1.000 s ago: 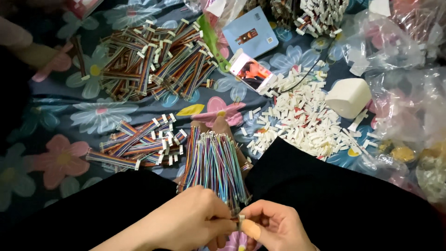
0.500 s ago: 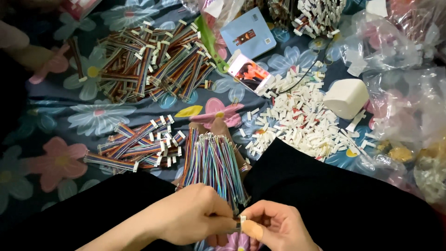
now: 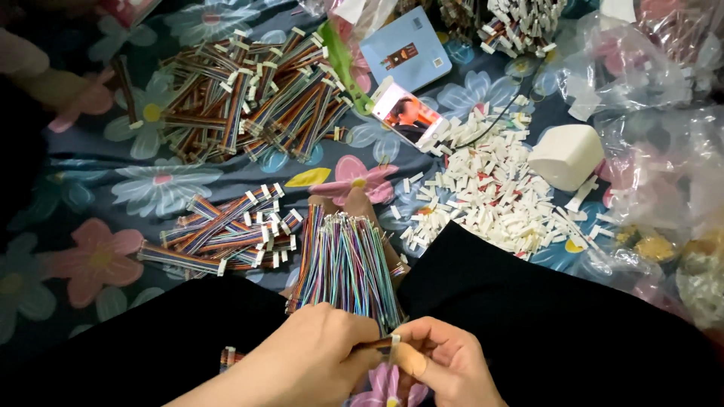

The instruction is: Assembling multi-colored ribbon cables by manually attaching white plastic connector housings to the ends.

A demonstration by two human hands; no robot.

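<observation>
Floral cloth [image 3: 98,181], left hand [image 3: 317,358] and right hand [image 3: 445,369] pinching one wire strip [image 3: 377,344] between them

Free room & obstacles, floral cloth [image 3: 83,218]: bare cloth mid-left and lower left, open for a hand. Betw. big cable heap [image 3: 249,98] and small cable heap [image 3: 226,234], a clear strip running left-right. Centre blocked: loose wire bundle [image 3: 347,264] fanned betw. the knees [image 3: 513,301], touching left hand [image 3: 317,362]; right hand [image 3: 445,369] just beside. Right side crowded: white connector pile [image 3: 490,188], white block [image 3: 566,154], plastic bags [image 3: 664,151] along edge. Top: blue card [image 3: 407,49], photo card [image 3: 407,113]; narrow gaps only.
</observation>
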